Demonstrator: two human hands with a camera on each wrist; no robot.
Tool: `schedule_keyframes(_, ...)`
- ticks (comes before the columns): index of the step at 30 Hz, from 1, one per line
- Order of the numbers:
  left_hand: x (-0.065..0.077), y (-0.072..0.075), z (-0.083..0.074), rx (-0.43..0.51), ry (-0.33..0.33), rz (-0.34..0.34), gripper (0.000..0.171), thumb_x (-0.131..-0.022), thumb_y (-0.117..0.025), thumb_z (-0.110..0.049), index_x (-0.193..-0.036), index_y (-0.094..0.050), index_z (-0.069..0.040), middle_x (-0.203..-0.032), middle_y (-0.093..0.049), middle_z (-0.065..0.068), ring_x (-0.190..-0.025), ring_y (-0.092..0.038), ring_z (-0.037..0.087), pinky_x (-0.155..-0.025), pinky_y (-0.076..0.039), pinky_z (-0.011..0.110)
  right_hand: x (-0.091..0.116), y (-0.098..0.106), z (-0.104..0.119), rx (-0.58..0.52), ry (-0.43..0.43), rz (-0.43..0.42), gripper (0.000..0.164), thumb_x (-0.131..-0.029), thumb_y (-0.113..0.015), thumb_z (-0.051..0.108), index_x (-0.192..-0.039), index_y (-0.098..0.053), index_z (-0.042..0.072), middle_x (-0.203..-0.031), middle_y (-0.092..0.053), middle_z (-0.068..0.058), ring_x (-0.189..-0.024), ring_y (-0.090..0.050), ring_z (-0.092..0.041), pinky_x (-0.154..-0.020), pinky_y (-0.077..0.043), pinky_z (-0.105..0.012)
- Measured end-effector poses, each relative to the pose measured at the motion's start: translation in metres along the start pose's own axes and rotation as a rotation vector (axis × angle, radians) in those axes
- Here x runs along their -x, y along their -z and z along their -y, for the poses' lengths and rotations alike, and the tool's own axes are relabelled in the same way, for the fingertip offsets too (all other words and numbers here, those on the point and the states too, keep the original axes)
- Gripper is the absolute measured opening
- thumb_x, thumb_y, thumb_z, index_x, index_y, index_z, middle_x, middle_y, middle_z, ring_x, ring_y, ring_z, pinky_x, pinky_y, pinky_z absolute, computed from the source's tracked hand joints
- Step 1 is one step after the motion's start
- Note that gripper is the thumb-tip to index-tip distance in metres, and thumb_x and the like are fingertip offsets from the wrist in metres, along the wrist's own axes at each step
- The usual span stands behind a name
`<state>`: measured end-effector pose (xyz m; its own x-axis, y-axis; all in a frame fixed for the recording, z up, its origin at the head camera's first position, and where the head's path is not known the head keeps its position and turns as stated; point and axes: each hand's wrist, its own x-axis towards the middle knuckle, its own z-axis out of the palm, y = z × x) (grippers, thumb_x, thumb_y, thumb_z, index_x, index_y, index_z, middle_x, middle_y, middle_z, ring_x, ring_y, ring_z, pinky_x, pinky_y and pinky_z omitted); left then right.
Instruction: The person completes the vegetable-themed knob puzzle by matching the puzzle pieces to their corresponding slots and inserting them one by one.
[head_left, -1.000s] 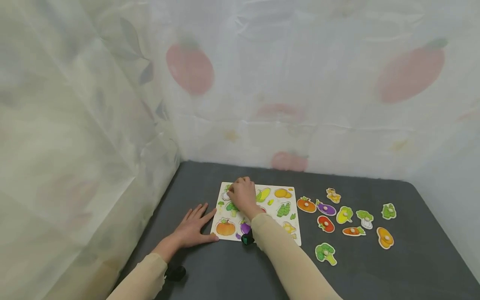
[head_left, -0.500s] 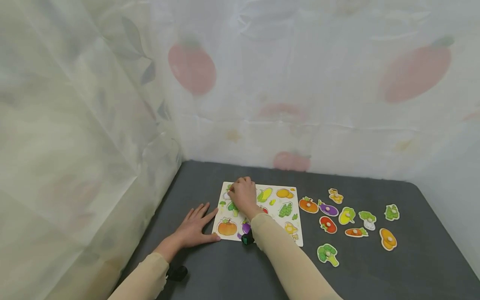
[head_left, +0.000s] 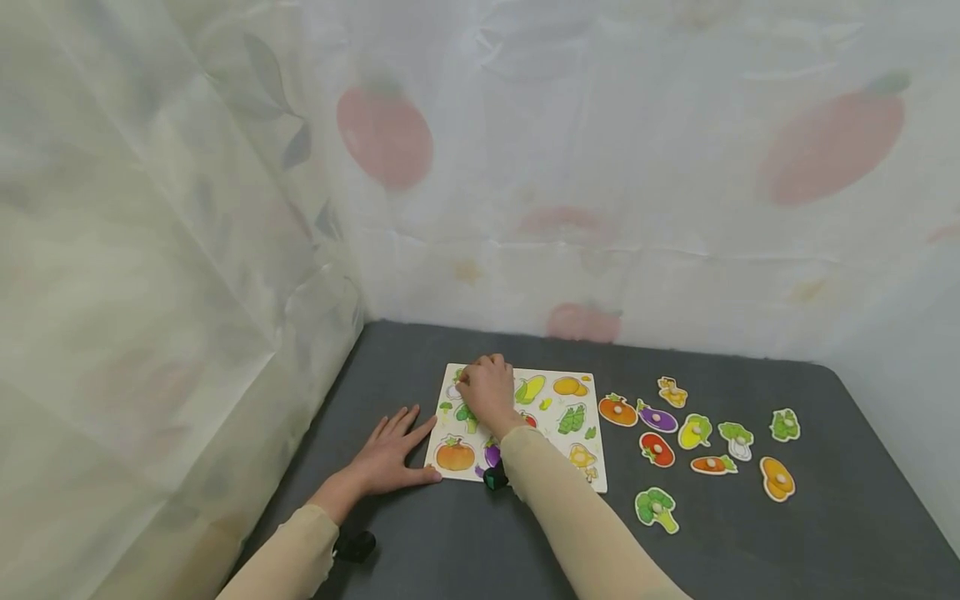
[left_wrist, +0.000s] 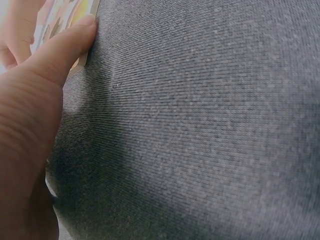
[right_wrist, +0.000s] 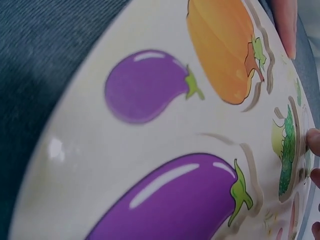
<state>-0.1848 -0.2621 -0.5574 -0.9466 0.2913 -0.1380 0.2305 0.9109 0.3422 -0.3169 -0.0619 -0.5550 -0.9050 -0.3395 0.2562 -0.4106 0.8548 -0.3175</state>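
A white vegetable puzzle board (head_left: 551, 454) lies on the dark table. Printed on it are a pumpkin (head_left: 454, 455), an eggplant (right_wrist: 170, 200), corn (head_left: 530, 389) and other vegetables. My left hand (head_left: 382, 458) lies with fingers spread at the board's left side; in the left wrist view its thumb (left_wrist: 75, 37) touches the board edge. My right hand (head_left: 489, 392) reaches over the upper left of the board, fingers bent down beside a white-and-green vegetable picture. In the right wrist view only its fingertips (right_wrist: 314, 141) show at the right edge; whether they pinch anything is hidden.
Right of the board lie loose knobbed pieces: pumpkin (head_left: 618, 410), eggplant (head_left: 657, 418), tomato (head_left: 657, 450), carrot (head_left: 713, 465), broccoli (head_left: 656, 510) and several more. Translucent sheeting (head_left: 480, 275) stands behind and left of the table.
The head view has shifted slightly, so the board and pieces appear a little farther right. Both hands keep their places on the board, and the loose pieces have not moved.
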Motion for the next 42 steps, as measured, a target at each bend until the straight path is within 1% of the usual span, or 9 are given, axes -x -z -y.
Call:
schedule_keyframes(4, -0.001, 0.000, -0.002, -0.004, 0.000, 0.002, 0.104, -0.082, -0.063, -0.080, -0.163, -0.032, -0.023, -0.169, -0.020, 0.016, -0.154, -0.014, 0.041, -0.122, -0.009, 0.063, 0.003, 0.008, -0.001, 0.056, 0.053, 0.040, 0.018, -0.099, -0.068, 0.036, -0.103, -0.082, 0.023, -0.110, -0.068, -0.002, -0.120, -0.050, -0.029, -0.100, -0.042, -0.049)
schedule_keyframes(8, 0.001, 0.002, -0.003, -0.001, 0.000, 0.001, 0.103, -0.082, -0.065, -0.078, -0.163, -0.033, -0.022, -0.168, -0.021, 0.017, -0.154, -0.015, 0.042, -0.122, -0.010, 0.064, 0.005, 0.014, -0.007, 0.095, 0.103, 0.099, 0.026, -0.102, -0.062, 0.037, -0.118, -0.080, 0.026, -0.121, -0.065, -0.003, -0.125, -0.046, -0.029, -0.104, -0.040, -0.050)
schedule_keyframes(13, 0.001, 0.003, -0.001, -0.008, 0.007, -0.006, 0.104, -0.081, -0.066, -0.078, -0.162, -0.034, -0.023, -0.167, -0.022, 0.017, -0.154, -0.016, 0.042, -0.121, -0.011, 0.064, 0.008, 0.031, -0.030, 0.041, 0.128, 0.095, 0.033, -0.102, -0.064, 0.035, -0.132, -0.072, 0.025, -0.133, -0.063, -0.005, -0.129, -0.044, -0.032, -0.107, -0.039, -0.053)
schedule_keyframes(17, 0.000, 0.002, 0.002, -0.017, 0.005, -0.010, 0.105, -0.080, -0.065, -0.081, -0.163, -0.033, -0.024, -0.168, -0.021, 0.016, -0.154, -0.014, 0.041, -0.121, -0.010, 0.064, 0.013, 0.058, -0.056, -0.030, 0.127, 0.063, 0.032, -0.101, -0.067, 0.032, -0.132, -0.072, 0.022, -0.133, -0.063, -0.007, -0.130, -0.045, -0.035, -0.106, -0.040, -0.055)
schedule_keyframes(20, -0.001, 0.002, 0.002, -0.005, -0.022, -0.014, 0.106, -0.081, -0.065, -0.079, -0.163, -0.033, -0.021, -0.168, -0.020, 0.016, -0.155, -0.013, 0.040, -0.122, -0.009, 0.063, 0.018, 0.080, -0.081, -0.067, 0.115, 0.044, 0.033, -0.102, -0.066, 0.031, -0.132, -0.072, 0.020, -0.133, -0.063, -0.008, -0.131, -0.045, -0.036, -0.107, -0.039, -0.057)
schedule_keyframes(26, 0.000, 0.003, 0.001, 0.045, -0.050, 0.000, 0.105, -0.083, -0.070, -0.072, -0.163, -0.031, -0.016, -0.168, -0.021, 0.018, -0.155, -0.013, 0.041, -0.123, -0.012, 0.060, 0.034, 0.114, -0.132, -0.119, 0.051, 0.050, 0.035, -0.103, -0.064, 0.032, -0.135, -0.070, 0.017, -0.137, -0.061, -0.010, -0.132, -0.046, -0.037, -0.109, -0.035, -0.060)
schedule_keyframes(33, 0.000, 0.004, 0.007, 0.063, -0.055, -0.011, 0.105, -0.083, -0.069, -0.072, -0.163, -0.032, -0.016, -0.168, -0.020, 0.019, -0.154, -0.014, 0.043, -0.122, -0.012, 0.062, 0.055, 0.142, -0.183, -0.123, 0.026, 0.011, 0.035, -0.102, -0.065, 0.028, -0.135, -0.070, 0.014, -0.137, -0.061, -0.016, -0.131, -0.047, -0.043, -0.108, -0.034, -0.065)
schedule_keyframes(39, -0.001, 0.002, 0.013, 0.063, -0.065, -0.052, 0.103, -0.083, -0.071, -0.070, -0.162, -0.035, -0.014, -0.166, -0.023, 0.022, -0.152, -0.016, 0.047, -0.119, -0.014, 0.066, 0.073, 0.168, -0.217, -0.109, 0.003, -0.051, 0.034, -0.101, -0.068, 0.023, -0.131, -0.071, 0.010, -0.133, -0.063, -0.019, -0.126, -0.050, -0.047, -0.107, -0.034, -0.068)
schedule_keyframes(42, -0.001, 0.002, 0.015, 0.061, -0.055, -0.059, 0.103, -0.083, -0.072, -0.070, -0.162, -0.035, -0.015, -0.166, -0.023, 0.022, -0.152, -0.017, 0.047, -0.119, -0.014, 0.066, 0.083, 0.179, -0.232, -0.092, -0.007, -0.069, 0.033, -0.100, -0.068, 0.021, -0.131, -0.071, 0.009, -0.131, -0.064, -0.020, -0.124, -0.050, -0.046, -0.106, -0.033, -0.068)
